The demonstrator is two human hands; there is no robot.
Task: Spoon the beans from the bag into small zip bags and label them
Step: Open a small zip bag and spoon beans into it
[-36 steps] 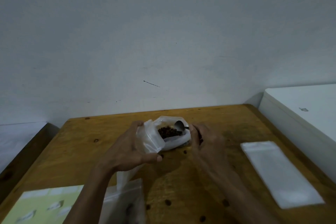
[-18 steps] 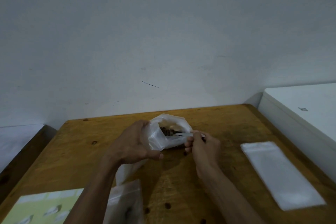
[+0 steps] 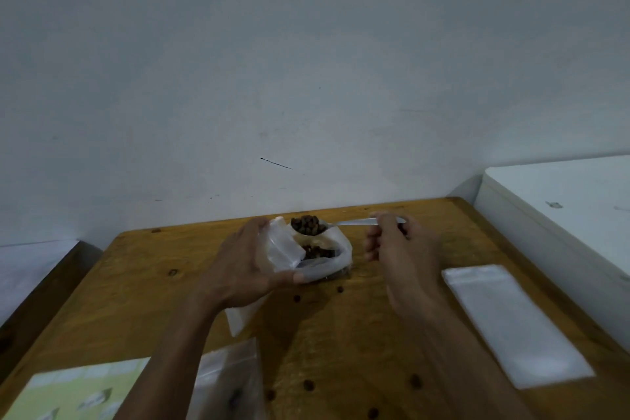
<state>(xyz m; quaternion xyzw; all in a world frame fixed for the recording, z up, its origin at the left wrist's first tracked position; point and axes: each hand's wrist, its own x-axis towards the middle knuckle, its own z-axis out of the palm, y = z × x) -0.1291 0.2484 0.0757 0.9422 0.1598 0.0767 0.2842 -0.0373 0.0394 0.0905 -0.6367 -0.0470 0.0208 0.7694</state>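
The right hand pinches the handle of a spoon that lies roughly level, its long axis running left to right, bowl pointing left and heaped with beans above the open bag. The left hand is closed around a small zip bag just beside the spoon's bowl, on the wooden table.

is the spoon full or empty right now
Full: the spoon carries a heap of dark beans, held by the right hand above the open bag.

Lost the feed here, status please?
Right hand holds loaded spoon above bean bag. Left hand holds small zip bag. Loose beans on table.
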